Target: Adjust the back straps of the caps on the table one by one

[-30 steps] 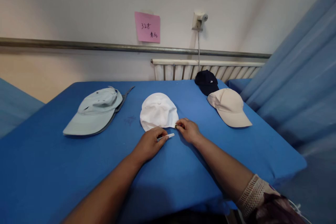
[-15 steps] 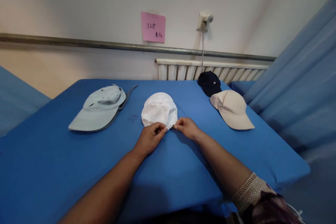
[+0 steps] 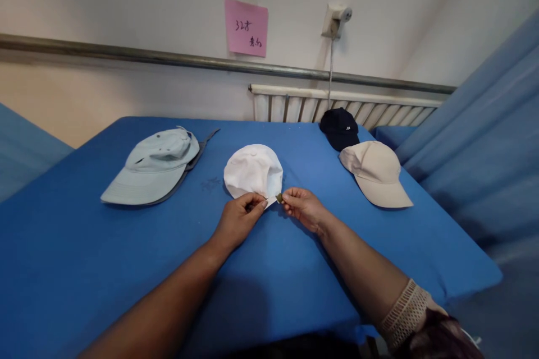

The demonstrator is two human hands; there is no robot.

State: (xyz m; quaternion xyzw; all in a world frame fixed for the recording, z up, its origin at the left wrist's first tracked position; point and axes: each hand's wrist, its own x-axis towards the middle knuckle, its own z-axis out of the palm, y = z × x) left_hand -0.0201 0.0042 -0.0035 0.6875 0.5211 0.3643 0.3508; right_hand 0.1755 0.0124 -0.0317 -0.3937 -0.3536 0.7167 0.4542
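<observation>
A white cap lies on the blue-covered table with its strap side toward me. My left hand pinches the cap's white strap near its left part. At the strap's right end, a small brass-coloured buckle sits between the fingertips of my right hand. Both hands are closed, close together at the cap's near edge. The cap's brim is out of sight.
On the left rests a light blue-grey cap with a dark underside. A beige cap and a navy cap lie at the right. Behind are a radiator, a metal rail and a pink note. A blue curtain hangs at the right.
My right hand has turned slightly, and the buckle and more of the strap now show between my hands. The whole view has shifted a little.
</observation>
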